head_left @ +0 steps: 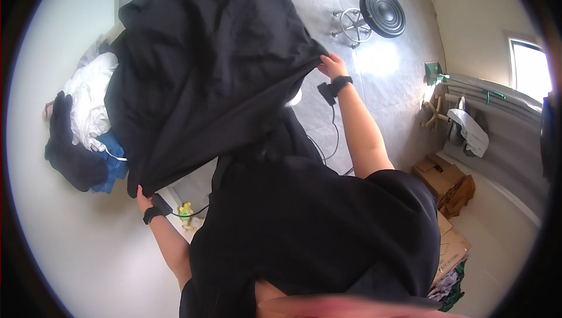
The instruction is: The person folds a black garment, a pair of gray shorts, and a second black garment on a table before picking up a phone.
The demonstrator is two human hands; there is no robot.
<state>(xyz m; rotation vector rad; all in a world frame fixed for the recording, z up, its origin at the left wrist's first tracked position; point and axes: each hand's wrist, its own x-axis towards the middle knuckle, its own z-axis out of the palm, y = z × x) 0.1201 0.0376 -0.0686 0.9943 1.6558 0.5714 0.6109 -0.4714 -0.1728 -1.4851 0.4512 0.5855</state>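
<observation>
A large black cloth (205, 66), perhaps a garment, is spread out in front of me with soft folds across it. My left hand (143, 199) pinches its near left corner, low by the white wall. At the right, my right hand (333, 66) grips another corner, pulling the near edge taut between both hands. Each wrist wears a black strap with a small device and a cable. What lies beneath the cloth is mostly hidden.
Left of the cloth is a heap of clothes: a white one (91, 98), a black one (70, 148) and blue denim (111, 163). A round black stool (383, 13) stands on the grey tiles. Cardboard boxes (438, 177) and a grey rail (497, 92) are at the right.
</observation>
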